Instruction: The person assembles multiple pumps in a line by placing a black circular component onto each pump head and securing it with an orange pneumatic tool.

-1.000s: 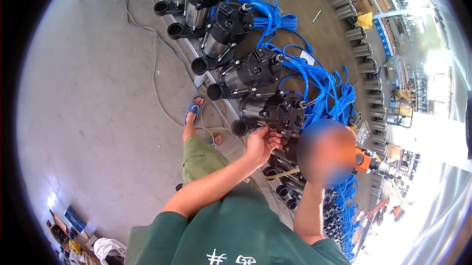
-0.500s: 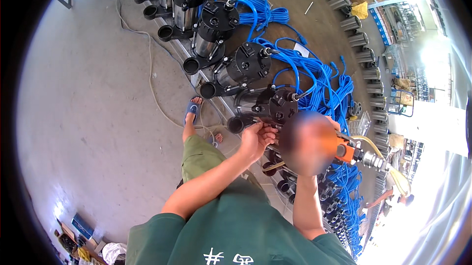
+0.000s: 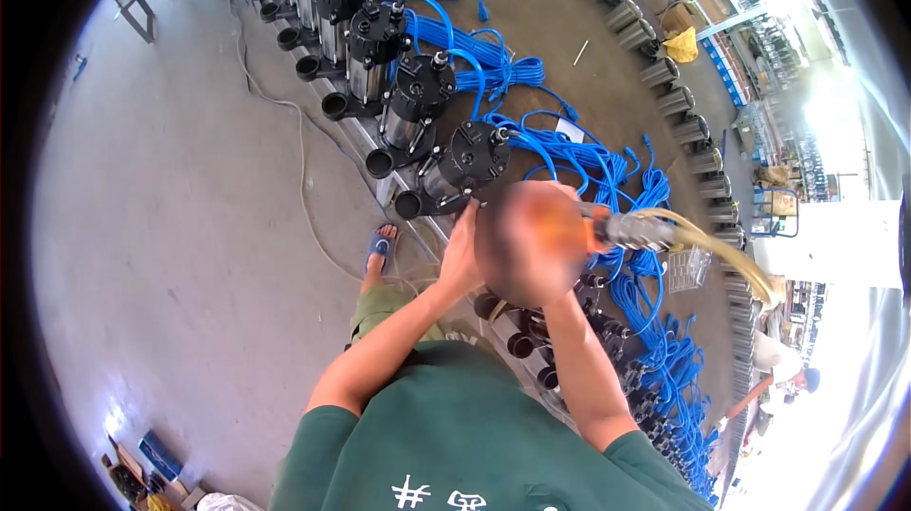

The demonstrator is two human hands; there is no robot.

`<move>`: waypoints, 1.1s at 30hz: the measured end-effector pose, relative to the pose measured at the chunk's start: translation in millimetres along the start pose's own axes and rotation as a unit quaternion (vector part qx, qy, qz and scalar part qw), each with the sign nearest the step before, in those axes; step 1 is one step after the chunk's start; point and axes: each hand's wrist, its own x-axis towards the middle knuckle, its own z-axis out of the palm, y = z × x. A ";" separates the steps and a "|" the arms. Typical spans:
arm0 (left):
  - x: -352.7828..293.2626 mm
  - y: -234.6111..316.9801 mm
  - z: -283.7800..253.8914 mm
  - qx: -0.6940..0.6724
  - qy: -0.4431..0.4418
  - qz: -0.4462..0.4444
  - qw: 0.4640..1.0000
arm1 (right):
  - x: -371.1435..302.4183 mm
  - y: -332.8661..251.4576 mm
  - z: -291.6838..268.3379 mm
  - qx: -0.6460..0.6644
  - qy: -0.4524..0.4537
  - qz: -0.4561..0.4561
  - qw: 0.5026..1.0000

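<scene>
The person stands over a long row of black-capped steel pumps laid along the concrete floor (image 3: pixel 171 255), each wired with a coiled blue cable (image 3: pixel 579 155).

Left hand (image 3: pixel 462 255): it rests against the nearest pump (image 3: pixel 465 165), at the lower edge of its black cap. The fingers lie curled against the housing; whether they close fully around it cannot be told.

Right hand (image 3: pixel 531 260): largely hidden behind a blurred patch. It appears to hold an orange air tool (image 3: pixel 584 224) with a grey coupling, just beside the same pump. How far its fingers are closed cannot be told. A yellowish hose (image 3: pixel 721 250) runs from the coupling toward the right.

Count, upper row: about six pumps are distinguishable from the nearest one up to the top edge; more beyond are too small to separate. Further pumps lie below the hands, partly hidden by the forearm.

Containers: a wire basket (image 3: pixel 685 269) sits among the cables at right; its contents cannot be made out. A row of grey cylindrical casings (image 3: pixel 664 70) lines the far side of the floor; about nine are visible.
</scene>
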 end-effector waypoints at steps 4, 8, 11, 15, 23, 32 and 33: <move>0.9 4.0 -4.7 -0.090 -0.045 -0.044 0.994 | 9.3 12.2 0.4 -0.029 0.007 -0.056 0.998; 5.2 1.4 -9.2 -0.028 -0.066 0.041 0.997 | 13.1 -3.0 12.7 0.065 0.044 -0.008 0.997; 4.0 9.7 -6.2 -0.070 -0.070 -0.015 0.995 | 12.2 -34.7 -3.7 0.082 0.090 -0.023 0.992; 2.5 10.6 -7.3 -0.033 -0.068 -0.038 0.996 | 22.9 -55.8 -52.5 0.056 0.208 -0.106 0.971; -0.5 6.8 3.3 -0.060 -0.053 0.002 0.997 | 33.8 -21.0 -70.3 -0.074 0.225 -0.062 0.970; 33.5 -16.2 -8.8 -0.124 -0.145 0.019 0.981 | 38.0 -24.7 -60.7 -0.047 0.219 -0.042 0.974; 36.6 -16.9 -9.4 -0.116 -0.149 0.029 0.982 | 36.7 -27.4 -61.7 -0.075 0.209 -0.047 0.974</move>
